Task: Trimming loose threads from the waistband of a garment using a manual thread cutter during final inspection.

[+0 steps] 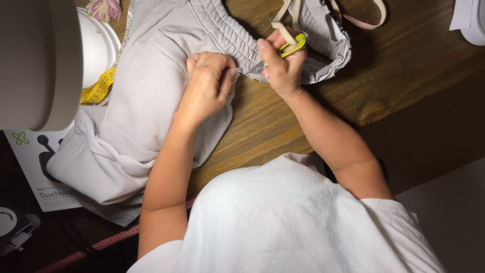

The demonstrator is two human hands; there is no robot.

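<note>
Grey garment (146,96) was spread on the wooden table (404,76), yellow tape measure (98,88) just left of it. Left hand (204,86) was closed, fabric pinched at the elastic waistband (227,30). Right hand (283,63) was closed on a small yellow-green cutting tool (293,46), probably thread snips; the blade was hidden. Fabric was judged soft, light, limp, not slippery; it is best held taut close beside the seam, since slack cloth would bunch.

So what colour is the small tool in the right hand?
Yellow-green; the tool in the right hand shows best in the head view.
</note>
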